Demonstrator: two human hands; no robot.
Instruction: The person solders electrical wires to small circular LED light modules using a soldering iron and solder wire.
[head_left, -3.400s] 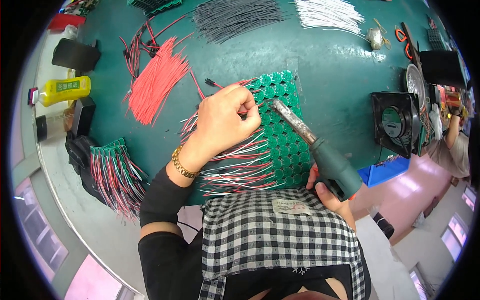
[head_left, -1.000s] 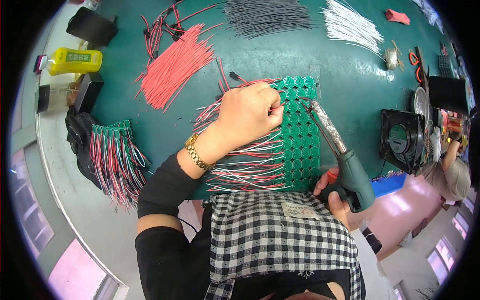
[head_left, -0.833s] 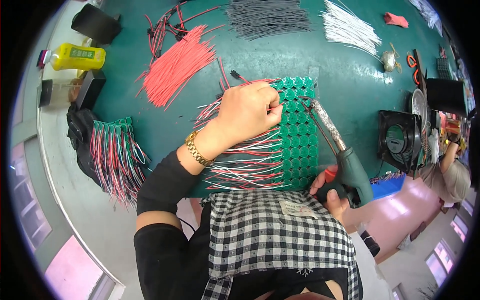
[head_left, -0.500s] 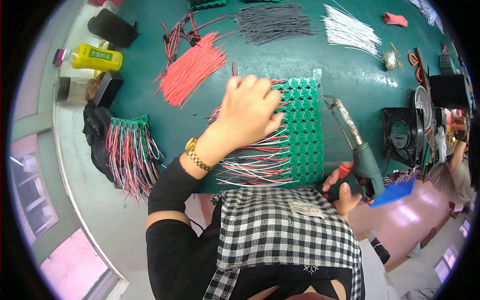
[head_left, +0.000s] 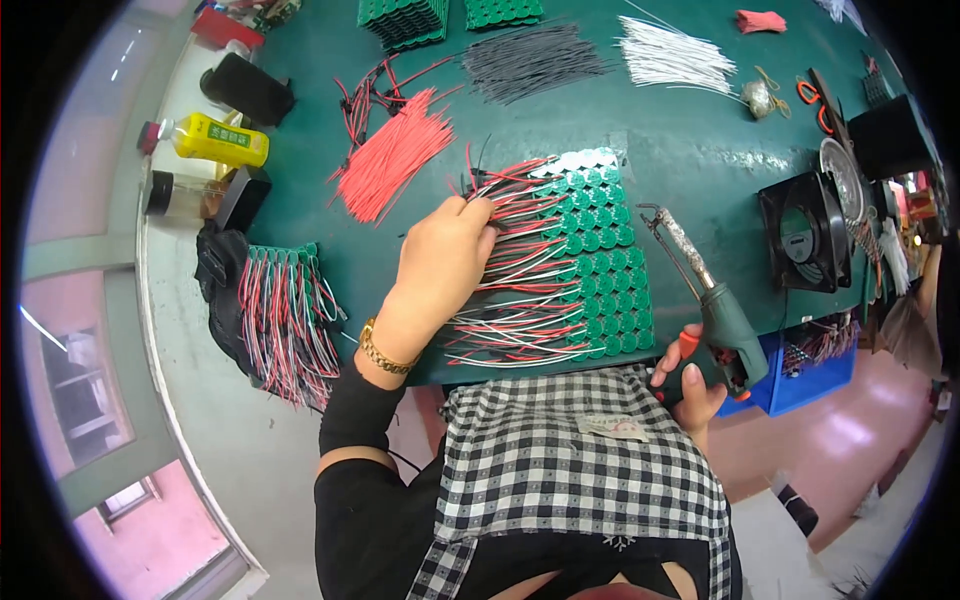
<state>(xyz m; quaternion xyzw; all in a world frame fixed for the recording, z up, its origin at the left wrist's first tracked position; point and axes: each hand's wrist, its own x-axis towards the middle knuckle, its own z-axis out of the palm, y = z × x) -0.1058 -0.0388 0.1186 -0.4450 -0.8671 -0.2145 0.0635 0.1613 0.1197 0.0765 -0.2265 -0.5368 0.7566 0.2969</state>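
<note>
A panel of round green circuit boards (head_left: pixel 605 215) lies on the table in front of me. Rows of red, black and white wires (head_left: pixel 520 255) fan out from its left side. My left hand (head_left: pixel 440 258), with a gold watch on the wrist, bends over the upper wires, its fingers closed on them near their free ends. Just how many it grips is hidden. To the right of the panel my right hand (head_left: pixel 692 392) is wrapped round the grip of a dark green soldering gun (head_left: pixel 728 325). The gun's metal tip points up and away, apart from the boards.
Bundles of red wires (head_left: pixel 395 155), black wires (head_left: pixel 535 62) and white wires (head_left: pixel 675 55) lie farther back, near stacked green boards (head_left: pixel 403 20). A wired board bunch (head_left: pixel 285 320) sits at left by a yellow bottle (head_left: pixel 220 138). At right stand a black fan (head_left: pixel 805 235) and blue bin (head_left: pixel 815 385).
My left hand has drawn left and down from the boards' edge to the wires' free ends, uncovering the upper rows. The right hand keeps its grip on the soldering gun. The view has shifted slightly.
</note>
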